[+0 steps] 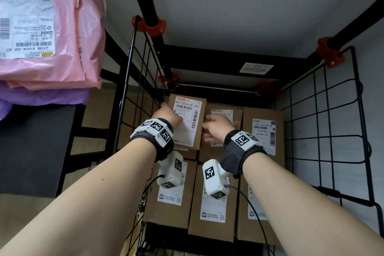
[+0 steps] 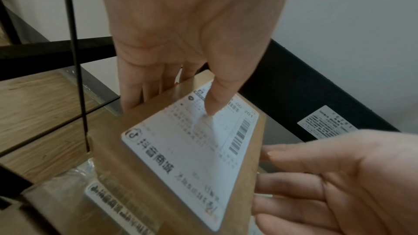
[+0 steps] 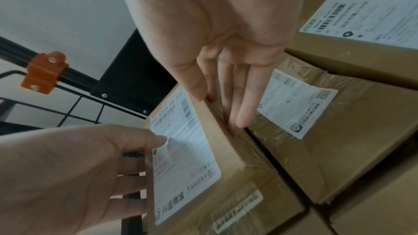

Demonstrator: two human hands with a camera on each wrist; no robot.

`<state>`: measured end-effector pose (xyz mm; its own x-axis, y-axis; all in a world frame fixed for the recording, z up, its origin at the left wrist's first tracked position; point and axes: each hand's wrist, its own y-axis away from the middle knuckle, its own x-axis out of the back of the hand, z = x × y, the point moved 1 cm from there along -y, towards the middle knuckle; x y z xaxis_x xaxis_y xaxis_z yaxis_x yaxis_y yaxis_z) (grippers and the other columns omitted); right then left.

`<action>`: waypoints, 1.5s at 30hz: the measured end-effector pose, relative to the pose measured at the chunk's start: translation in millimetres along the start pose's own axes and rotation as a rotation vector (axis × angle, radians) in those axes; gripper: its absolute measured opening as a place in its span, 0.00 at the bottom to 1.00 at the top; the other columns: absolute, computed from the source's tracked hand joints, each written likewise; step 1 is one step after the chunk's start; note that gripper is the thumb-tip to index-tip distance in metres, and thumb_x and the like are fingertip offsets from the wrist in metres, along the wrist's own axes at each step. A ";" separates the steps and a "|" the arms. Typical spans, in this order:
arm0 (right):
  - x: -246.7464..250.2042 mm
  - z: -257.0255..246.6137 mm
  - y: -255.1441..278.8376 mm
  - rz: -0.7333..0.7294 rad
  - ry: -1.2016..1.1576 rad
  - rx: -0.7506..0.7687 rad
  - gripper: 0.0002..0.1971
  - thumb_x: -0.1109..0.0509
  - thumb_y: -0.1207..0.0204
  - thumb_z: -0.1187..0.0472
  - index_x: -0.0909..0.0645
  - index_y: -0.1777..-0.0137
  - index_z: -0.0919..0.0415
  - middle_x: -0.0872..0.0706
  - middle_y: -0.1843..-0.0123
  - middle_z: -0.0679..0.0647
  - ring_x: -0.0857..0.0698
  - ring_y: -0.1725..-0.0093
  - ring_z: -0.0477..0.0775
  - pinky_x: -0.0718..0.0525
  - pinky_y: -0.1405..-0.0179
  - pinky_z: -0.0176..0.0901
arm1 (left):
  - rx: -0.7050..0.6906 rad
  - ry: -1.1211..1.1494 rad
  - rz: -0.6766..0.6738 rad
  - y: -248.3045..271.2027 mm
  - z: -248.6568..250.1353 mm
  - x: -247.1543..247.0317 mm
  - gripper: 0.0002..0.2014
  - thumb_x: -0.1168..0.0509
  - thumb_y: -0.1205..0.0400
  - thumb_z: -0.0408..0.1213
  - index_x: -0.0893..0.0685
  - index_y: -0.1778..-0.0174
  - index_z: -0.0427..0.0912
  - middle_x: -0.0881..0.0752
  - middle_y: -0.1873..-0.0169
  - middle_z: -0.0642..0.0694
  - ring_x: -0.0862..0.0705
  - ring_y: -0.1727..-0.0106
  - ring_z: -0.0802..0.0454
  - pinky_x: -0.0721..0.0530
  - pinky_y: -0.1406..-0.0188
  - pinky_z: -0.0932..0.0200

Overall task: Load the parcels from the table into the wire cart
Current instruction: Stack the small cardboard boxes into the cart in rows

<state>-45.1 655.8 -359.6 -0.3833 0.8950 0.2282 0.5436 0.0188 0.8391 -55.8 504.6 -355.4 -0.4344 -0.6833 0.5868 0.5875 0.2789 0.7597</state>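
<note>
A brown cardboard box (image 1: pixel 190 113) with a white shipping label hangs low inside the black wire cart (image 1: pixel 324 131), at its far left corner, just over other boxes. My left hand (image 1: pixel 166 115) grips its left side, thumb on the label and fingers down the side, as the left wrist view shows (image 2: pixel 172 81). On the box's right side sits my right hand (image 1: pixel 214 127), thumb on the top edge and straight fingers down between this box (image 3: pixel 187 149) and its neighbour (image 3: pixel 328 131). Pink parcels (image 1: pixel 62 37) and a purple parcel (image 1: pixel 52 97) lie on the black table (image 1: pixel 31 141) at left.
Several labelled cardboard boxes (image 1: pixel 261 131) cover the cart floor, packed side by side in rows (image 1: pixel 212 214). Wire grid walls rise left and right; a black frame with orange clamps (image 1: pixel 151 25) crosses the far end. Little room remains between the held box and the left grid.
</note>
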 end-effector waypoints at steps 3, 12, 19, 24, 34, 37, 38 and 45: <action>0.7 -2.9 1.9 0.053 0.071 0.024 0.24 0.38 0.19 0.67 0.30 0.23 0.59 0.16 0.43 0.59 0.16 0.54 0.57 0.14 0.44 0.51 | -0.005 0.017 0.034 2.3 1.4 1.6 0.26 0.36 0.18 0.36 0.36 0.25 0.38 0.19 0.38 0.39 0.18 0.41 0.40 0.22 0.56 0.53; 16.8 -30.6 43.2 0.176 0.371 0.182 0.24 0.41 0.19 0.63 0.30 0.22 0.52 0.24 0.25 0.55 0.20 0.33 0.60 0.21 0.36 0.47 | -0.191 -0.107 0.116 36.5 19.5 28.4 0.31 0.35 0.18 0.41 0.38 0.20 0.42 0.32 0.25 0.37 0.26 0.28 0.37 0.23 0.31 0.43; 20.9 -58.5 101.5 0.227 0.560 0.267 0.25 0.43 0.17 0.60 0.34 0.20 0.50 0.30 0.20 0.54 0.28 0.24 0.59 0.28 0.28 0.45 | -0.362 -0.269 0.147 92.4 23.5 67.4 0.29 0.36 0.18 0.41 0.35 0.20 0.45 0.31 0.26 0.39 0.27 0.27 0.40 0.26 0.29 0.46; 9.4 -84.2 156.8 0.314 0.638 0.330 0.24 0.42 0.17 0.59 0.33 0.20 0.50 0.30 0.20 0.52 0.30 0.22 0.57 0.31 0.26 0.43 | -0.522 -0.320 0.224 141.4 27.5 102.3 0.29 0.37 0.19 0.41 0.34 0.21 0.46 0.29 0.27 0.40 0.28 0.27 0.41 0.26 0.30 0.48; -74.4 -122.0 283.7 0.461 0.782 0.427 0.25 0.42 0.19 0.60 0.32 0.21 0.51 0.29 0.21 0.52 0.29 0.23 0.59 0.30 0.25 0.45 | -0.722 -0.420 0.388 232.0 -57.5 193.5 0.28 0.37 0.19 0.40 0.32 0.22 0.45 0.29 0.26 0.42 0.28 0.27 0.42 0.25 0.30 0.46; -115.8 -135.0 317.7 0.494 0.824 0.491 0.24 0.42 0.19 0.62 0.29 0.23 0.54 0.27 0.22 0.53 0.29 0.23 0.59 0.31 0.24 0.47 | -0.716 -0.444 0.443 255.0 -99.6 223.8 0.25 0.37 0.19 0.42 0.29 0.25 0.44 0.26 0.29 0.42 0.27 0.29 0.42 0.24 0.32 0.44; -131.8 -139.9 326.9 0.502 0.832 0.510 0.23 0.42 0.20 0.62 0.29 0.24 0.54 0.27 0.22 0.54 0.29 0.23 0.60 0.30 0.25 0.47 | -0.705 -0.451 0.464 261.8 -115.2 233.9 0.26 0.37 0.19 0.44 0.29 0.24 0.45 0.26 0.28 0.43 0.27 0.29 0.42 0.24 0.32 0.44; -248.0 -181.1 377.4 0.497 0.945 0.616 0.23 0.40 0.18 0.55 0.30 0.23 0.52 0.27 0.23 0.57 0.27 0.26 0.63 0.27 0.29 0.46 | -0.636 -0.521 0.594 296.4 -223.7 304.1 0.28 0.34 0.21 0.47 0.30 0.24 0.48 0.28 0.27 0.42 0.30 0.26 0.42 0.29 0.29 0.44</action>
<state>119.9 360.3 -10.1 -0.2850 0.1956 0.9384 0.9477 0.2045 0.2452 139.0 228.5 -14.6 -0.1083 -0.1288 0.9857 0.9939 -0.0369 0.1044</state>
